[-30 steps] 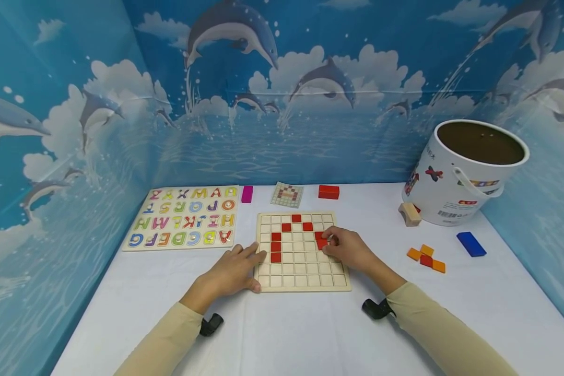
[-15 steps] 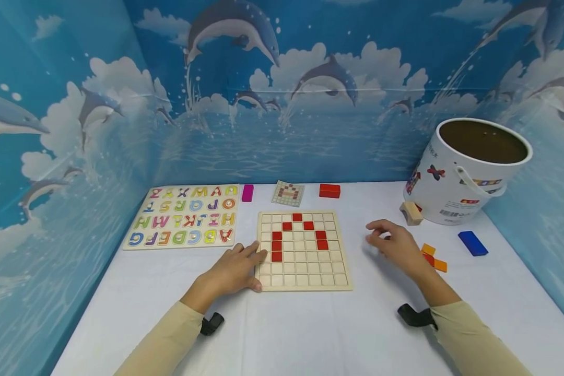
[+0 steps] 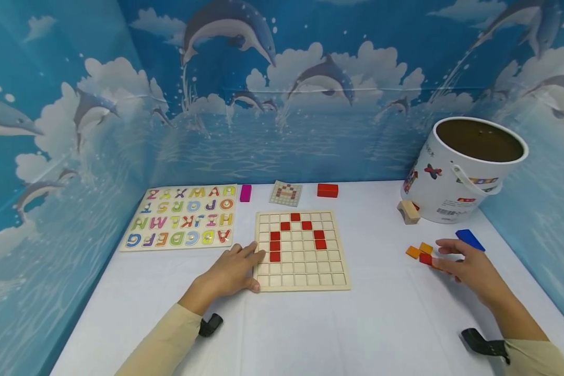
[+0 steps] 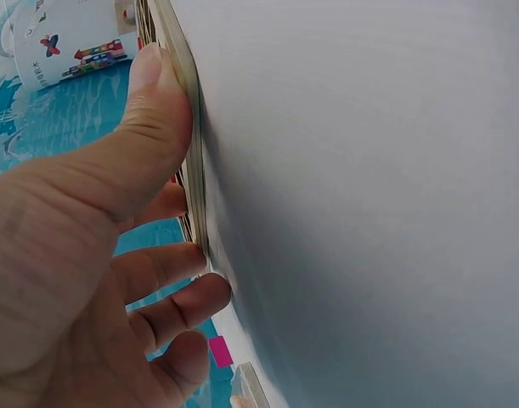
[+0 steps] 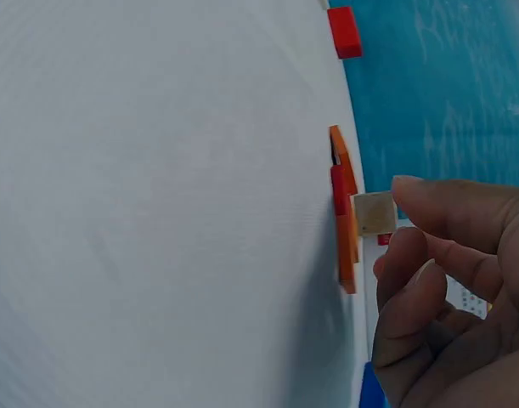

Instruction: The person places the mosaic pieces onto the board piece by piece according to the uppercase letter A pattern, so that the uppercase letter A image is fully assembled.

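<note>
A square wooden grid board lies in the middle of the table, with several red tiles set in its cells. My left hand rests against the board's left edge, thumb near the front corner. The left wrist view shows the thumb and fingers along that edge. Off to the right, my right hand hovers at a small cluster: one red tile among orange tiles. In the right wrist view its thumb and fingers are apart, with nothing held, beside the orange tiles.
A wooden letter board lies at left. Behind the grid board are a magenta block, a pattern card and a red block. At right stand a white bucket and wooden arch block; a blue block lies nearby.
My right hand has let go of a red tile on the board's right side and moved right to the tile cluster. The left hand stays at the board's edge.
</note>
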The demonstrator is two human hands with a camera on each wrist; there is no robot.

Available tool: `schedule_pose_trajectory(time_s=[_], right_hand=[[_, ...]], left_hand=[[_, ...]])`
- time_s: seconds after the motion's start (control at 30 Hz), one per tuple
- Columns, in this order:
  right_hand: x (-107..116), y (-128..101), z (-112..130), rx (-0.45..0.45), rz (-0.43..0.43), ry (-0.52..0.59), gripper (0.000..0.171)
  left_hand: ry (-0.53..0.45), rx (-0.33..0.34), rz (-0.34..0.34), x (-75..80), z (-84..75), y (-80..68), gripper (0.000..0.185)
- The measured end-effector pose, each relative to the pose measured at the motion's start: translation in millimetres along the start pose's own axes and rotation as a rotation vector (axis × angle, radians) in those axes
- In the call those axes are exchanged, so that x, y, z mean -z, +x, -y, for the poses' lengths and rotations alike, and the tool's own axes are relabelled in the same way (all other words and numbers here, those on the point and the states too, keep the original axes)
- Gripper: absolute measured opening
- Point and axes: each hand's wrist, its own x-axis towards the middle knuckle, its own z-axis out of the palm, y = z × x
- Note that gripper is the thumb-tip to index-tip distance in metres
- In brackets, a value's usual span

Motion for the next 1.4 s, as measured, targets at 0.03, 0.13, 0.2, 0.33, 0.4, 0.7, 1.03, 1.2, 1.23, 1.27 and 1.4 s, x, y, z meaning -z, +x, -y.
schedule_pose_trajectory(time_s=[0.03,0.13,0.2,0.33,0.4,0.7,1.03,1.2,1.23,1.27,1.4], right_hand=[[-1,0,-1,0.001,0.009,-0.008,0.075],[-6,3,-2,0.03,0.02,-0.051,0.067],[-9,5,0,0.051,0.017,-0.079,0.061],[-13,9,4,0.075,0.009,-0.132,0.049],[-15,11,6,0.077,0.011,-0.152,0.047],[-18,16,14,0.061,0.047,-0.194,0.051],[-22,17,18,0.121,0.066,-0.258,0.039],[-22,15,14,0.109,0.039,-0.24,0.034],[-23,14,13,0.112,0.034,-0.233,0.034],[-23,14,12,0.116,0.034,-0.226,0.034],[-22,14,11,0.14,0.06,-0.168,0.04]], left_hand=[[0.001,-0.002,0.0,0.2,-0.1,0.2,0.089],[0.004,0.0,0.002,1.5,-0.8,0.8,0.09],[0.003,0.001,0.001,2.0,-0.9,1.3,0.09],[0.004,-0.003,-0.001,2.0,-0.4,2.0,0.09],[0.002,-0.009,-0.001,1.6,-0.1,2.1,0.09],[0.015,0.0,0.001,0.6,0.6,1.9,0.09],[0.024,-0.006,0.0,-0.3,0.6,2.1,0.09],[0.029,-0.003,0.001,0.0,0.5,1.8,0.09],[0.028,-0.004,0.0,-0.1,0.6,1.8,0.09],[0.027,-0.006,-0.001,0.0,0.5,1.6,0.09],[0.017,-0.01,0.0,-0.1,0.3,0.3,0.089]])
